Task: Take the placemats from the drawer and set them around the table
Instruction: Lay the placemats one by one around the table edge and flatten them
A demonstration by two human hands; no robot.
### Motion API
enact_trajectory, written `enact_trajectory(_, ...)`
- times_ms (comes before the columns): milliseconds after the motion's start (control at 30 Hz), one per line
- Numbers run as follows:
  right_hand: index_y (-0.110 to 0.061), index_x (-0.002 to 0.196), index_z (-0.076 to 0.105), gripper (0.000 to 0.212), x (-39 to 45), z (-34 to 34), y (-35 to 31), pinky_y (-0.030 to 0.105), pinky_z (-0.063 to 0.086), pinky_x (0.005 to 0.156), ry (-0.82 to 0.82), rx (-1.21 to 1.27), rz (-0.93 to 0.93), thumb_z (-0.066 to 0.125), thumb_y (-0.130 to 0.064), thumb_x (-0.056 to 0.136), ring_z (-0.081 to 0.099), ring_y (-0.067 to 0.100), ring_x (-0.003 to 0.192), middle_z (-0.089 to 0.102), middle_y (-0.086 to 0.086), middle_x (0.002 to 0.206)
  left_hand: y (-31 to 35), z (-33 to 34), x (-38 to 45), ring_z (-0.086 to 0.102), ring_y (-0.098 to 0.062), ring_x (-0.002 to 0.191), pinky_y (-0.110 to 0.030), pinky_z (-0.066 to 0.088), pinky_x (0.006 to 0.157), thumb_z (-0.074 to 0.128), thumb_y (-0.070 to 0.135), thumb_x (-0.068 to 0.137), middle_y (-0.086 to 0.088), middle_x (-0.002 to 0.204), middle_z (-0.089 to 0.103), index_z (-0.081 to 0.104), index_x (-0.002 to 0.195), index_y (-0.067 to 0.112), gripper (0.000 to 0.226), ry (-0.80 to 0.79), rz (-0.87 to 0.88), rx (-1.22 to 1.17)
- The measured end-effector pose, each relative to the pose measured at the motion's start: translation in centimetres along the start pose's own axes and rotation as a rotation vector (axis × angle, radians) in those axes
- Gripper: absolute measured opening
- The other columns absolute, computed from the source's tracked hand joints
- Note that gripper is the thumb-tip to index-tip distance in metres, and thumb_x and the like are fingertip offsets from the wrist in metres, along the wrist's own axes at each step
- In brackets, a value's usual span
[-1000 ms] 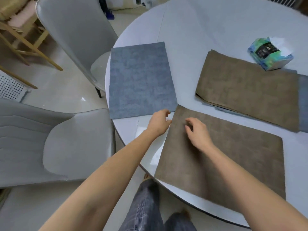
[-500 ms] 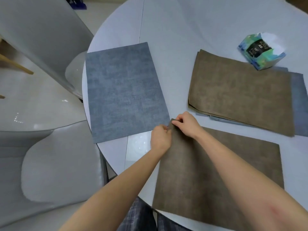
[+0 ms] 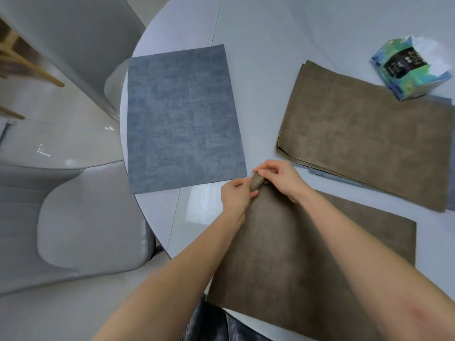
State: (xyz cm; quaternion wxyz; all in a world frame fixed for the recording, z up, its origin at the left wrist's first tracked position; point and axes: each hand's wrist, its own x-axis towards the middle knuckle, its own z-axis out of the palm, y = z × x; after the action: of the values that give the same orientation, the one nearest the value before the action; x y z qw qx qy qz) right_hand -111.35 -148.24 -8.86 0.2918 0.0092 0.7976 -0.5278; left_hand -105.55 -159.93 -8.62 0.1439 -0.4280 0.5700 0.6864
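You are looking down at a round, pale grey tabletop (image 3: 283, 33) over a glossy light floor (image 3: 61, 134). Two grey chairs (image 3: 86, 225) stand at its left edge, and wooden furniture legs show at the far left.

A tissue pack (image 3: 411, 70) sits at the far right, touching the far corner of a stack of mats (image 3: 369, 134), brown on top with blue-grey edges showing underneath. A blue mat (image 3: 182, 119) lies flat at the tabletop's left edge, in front of the farther chair.

The brown mat (image 3: 307, 254) lies nearest you, its near edge hanging over the rim above your checked trousers. Both your hands meet at its far left corner, just beside the blue mat's near right corner. Your left hand (image 3: 236, 195) pinches that corner from the left with curled fingers. Your right hand (image 3: 280, 178) has thumb and fingertips closed on the same corner, which is rolled up off the tabletop between them. Your forearms cross over the mat.
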Motion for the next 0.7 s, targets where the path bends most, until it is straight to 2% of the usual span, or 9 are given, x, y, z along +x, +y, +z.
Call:
enact_trajectory(67,-0.015,0.091,0.073,0.015,-0.4,-0.4,0.0,0.021,0.044,0.079,-0.036,-0.175,-0.084,0.058,-0.017,0.092,0.059,0.006,0.082,0.067,-0.009,0.084,0.0,-0.1,0.0,0.061,0.007,0.045,-0.026,0.057,0.082,0.061,0.012,0.092,0.001,0.076,0.06,0.065,0.083,0.002,0.013,0.037,-0.008,-0.064)
enact_trajectory(100,-0.012,0.088,0.074,0.017,-0.5,-0.5,-0.1,0.024,0.044,0.08,-0.048,-0.271,-0.12,0.059,-0.019,0.091,0.058,0.009,0.083,0.064,-0.01,0.081,-0.1,0.0,0.0,0.06,0.007,0.044,-0.026,0.057,0.081,0.061,0.011,0.091,0.001,0.074,0.06,0.064,0.083,0.002,0.012,0.053,-0.003,-0.083)
enact_trajectory(167,-0.002,0.081,0.071,0.025,-0.6,-0.7,-0.3,0.031,0.043,0.077,-0.064,-0.359,-0.145,0.059,-0.021,0.091,0.056,0.018,0.08,0.064,0.004,0.077,-0.4,0.1,-0.2,0.061,0.007,0.046,-0.024,0.057,0.079,0.062,0.01,0.091,0.001,0.073,0.06,0.065,0.086,0.001,0.011,0.069,0.023,-0.104)
enact_trajectory(200,0.0,0.079,0.069,0.027,-0.6,-0.6,-0.4,0.033,0.042,0.076,-0.073,-0.349,-0.115,0.058,-0.021,0.092,0.054,0.021,0.078,0.063,0.008,0.077,-0.5,0.1,-0.3,0.063,0.005,0.049,-0.022,0.057,0.077,0.062,0.011,0.091,0.001,0.073,0.061,0.065,0.089,0.0,0.012,0.074,0.041,-0.111)
enact_trajectory(267,-0.003,0.08,0.067,0.026,-0.6,-0.3,-0.6,0.031,0.04,0.073,-0.092,-0.247,0.007,0.056,-0.023,0.093,0.051,0.015,0.074,0.06,0.005,0.077,-0.8,0.0,-0.5,0.065,-0.001,0.06,-0.018,0.056,0.073,0.061,0.009,0.091,-0.001,0.075,0.063,0.065,0.091,-0.001,0.011,0.071,0.081,-0.14)
enact_trajectory(367,-0.012,0.084,0.068,0.015,-0.4,0.0,-0.6,0.025,0.04,0.072,-0.111,-0.061,0.11,0.057,-0.019,0.093,0.049,0.011,0.073,0.06,0.002,0.08,-0.9,-0.3,-0.7,0.063,-0.005,0.074,-0.015,0.056,0.071,0.061,0.006,0.091,-0.003,0.075,0.063,0.064,0.085,0.002,0.008,0.032,0.137,-0.193)
enact_trajectory(467,-0.012,0.094,0.07,0.01,0.0,-0.3,-0.7,0.016,0.041,0.071,-0.128,0.015,0.12,0.062,-0.014,0.089,0.054,0.008,0.078,0.067,-0.002,0.087,-1.1,-0.5,-0.9,0.063,-0.008,0.077,-0.016,0.055,0.076,0.061,0.005,0.091,-0.003,0.076,0.063,0.064,0.078,0.009,0.014,0.01,0.173,-0.211)
enact_trajectory(567,-0.014,0.094,0.072,0.011,0.3,-0.7,-0.9,0.016,0.042,0.071,-0.149,-0.01,0.102,0.065,-0.011,0.086,0.057,0.008,0.083,0.069,0.003,0.098,-1.5,-0.6,-0.8,0.065,-0.008,0.081,-0.016,0.054,0.078,0.06,0.006,0.092,-0.005,0.083,0.067,0.066,0.082,0.008,0.012,-0.016,0.167,-0.246)
enact_trajectory(700,-0.013,0.099,0.072,0.017,0.2,-0.5,-0.8,0.012,0.041,0.068,-0.125,0.04,0.093,0.066,-0.008,0.085,0.057,0.004,0.079,0.07,0.001,0.094,-1.6,-0.3,-0.5,0.066,-0.009,0.084,-0.019,0.055,0.081,0.058,0.005,0.093,-0.003,0.087,0.069,0.067,0.089,0.007,0.01,-0.001,0.114,-0.305)
